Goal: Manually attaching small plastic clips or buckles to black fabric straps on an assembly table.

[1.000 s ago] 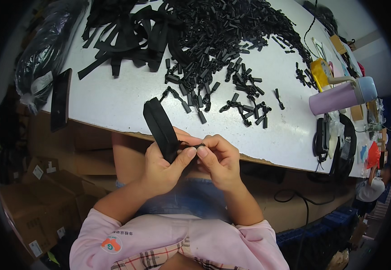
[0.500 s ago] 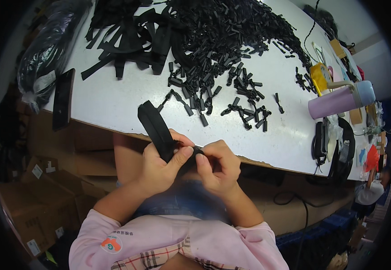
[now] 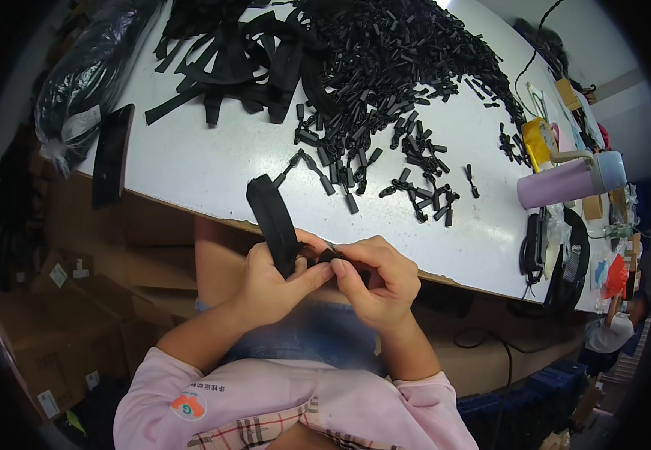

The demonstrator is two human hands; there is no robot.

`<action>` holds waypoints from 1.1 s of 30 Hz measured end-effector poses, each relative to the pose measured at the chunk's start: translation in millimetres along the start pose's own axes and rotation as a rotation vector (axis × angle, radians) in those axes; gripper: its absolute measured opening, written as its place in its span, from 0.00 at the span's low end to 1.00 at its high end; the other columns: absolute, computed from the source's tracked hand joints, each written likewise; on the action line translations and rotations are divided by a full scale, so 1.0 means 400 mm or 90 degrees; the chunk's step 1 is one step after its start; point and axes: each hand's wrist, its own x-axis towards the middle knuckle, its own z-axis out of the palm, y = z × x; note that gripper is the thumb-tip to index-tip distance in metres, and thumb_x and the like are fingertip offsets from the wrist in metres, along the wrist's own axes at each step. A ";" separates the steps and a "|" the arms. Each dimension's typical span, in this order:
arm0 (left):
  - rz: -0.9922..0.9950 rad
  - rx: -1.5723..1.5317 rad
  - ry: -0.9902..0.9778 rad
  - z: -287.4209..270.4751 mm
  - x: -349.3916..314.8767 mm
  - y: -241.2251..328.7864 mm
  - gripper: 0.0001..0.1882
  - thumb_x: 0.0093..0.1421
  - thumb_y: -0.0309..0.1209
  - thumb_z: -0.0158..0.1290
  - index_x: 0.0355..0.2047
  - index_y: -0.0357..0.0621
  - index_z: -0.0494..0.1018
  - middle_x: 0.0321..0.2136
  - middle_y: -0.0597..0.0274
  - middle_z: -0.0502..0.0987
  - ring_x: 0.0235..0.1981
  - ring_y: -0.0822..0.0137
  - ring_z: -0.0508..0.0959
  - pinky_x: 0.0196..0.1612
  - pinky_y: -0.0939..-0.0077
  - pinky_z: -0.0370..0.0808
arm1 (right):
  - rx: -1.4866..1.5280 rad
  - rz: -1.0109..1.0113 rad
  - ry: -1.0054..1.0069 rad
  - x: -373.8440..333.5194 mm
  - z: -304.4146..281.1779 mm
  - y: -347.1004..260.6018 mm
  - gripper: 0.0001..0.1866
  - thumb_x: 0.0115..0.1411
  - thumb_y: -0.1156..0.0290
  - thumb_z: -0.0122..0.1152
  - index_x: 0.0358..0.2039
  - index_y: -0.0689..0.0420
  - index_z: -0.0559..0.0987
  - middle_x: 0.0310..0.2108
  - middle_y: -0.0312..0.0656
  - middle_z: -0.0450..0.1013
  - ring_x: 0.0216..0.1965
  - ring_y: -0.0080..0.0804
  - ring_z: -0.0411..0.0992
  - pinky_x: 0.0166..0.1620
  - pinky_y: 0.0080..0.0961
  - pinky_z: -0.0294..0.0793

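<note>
In the head view, the left hand (image 3: 269, 289) is gripping a black strap (image 3: 271, 221) near the centre of the frame, its folded length rising between thumb and fingers toward the table's edge. The right hand (image 3: 385, 289) is pinching a small dark piece (image 3: 331, 256) between thumb and forefinger, just beside the left thumb; its exact shape is being hidden by the fingers. On the white table (image 3: 205, 161), black strips (image 3: 284, 71) are lying at upper left, small black pulls (image 3: 408, 56) are heaping at upper centre, and a lilac bottle (image 3: 558, 185) is resting at right.
</note>
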 end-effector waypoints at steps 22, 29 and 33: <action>-0.045 0.010 0.034 0.030 0.001 -0.029 0.06 0.49 0.24 0.51 0.28 0.37 0.71 0.12 0.75 0.64 0.14 0.86 0.59 0.16 0.90 0.56 | -0.099 -0.014 0.014 -0.026 -0.012 0.006 0.08 0.44 0.84 0.57 0.28 0.67 0.72 0.20 0.40 0.70 0.17 0.17 0.67 0.19 0.09 0.63; 0.140 0.032 0.004 0.029 0.002 -0.041 0.06 0.49 0.20 0.49 0.29 0.35 0.70 0.25 0.62 0.70 0.23 0.78 0.68 0.25 0.87 0.65 | -0.022 0.016 -0.013 -0.016 -0.022 0.000 0.08 0.43 0.85 0.56 0.27 0.67 0.73 0.19 0.41 0.70 0.16 0.16 0.66 0.18 0.09 0.62; 0.217 0.097 -0.044 0.021 0.011 -0.024 0.07 0.48 0.19 0.49 0.29 0.36 0.68 0.26 0.59 0.70 0.25 0.72 0.70 0.30 0.82 0.68 | -0.006 0.021 -0.039 -0.011 -0.029 -0.003 0.07 0.43 0.85 0.56 0.27 0.68 0.73 0.19 0.41 0.70 0.16 0.17 0.66 0.18 0.09 0.62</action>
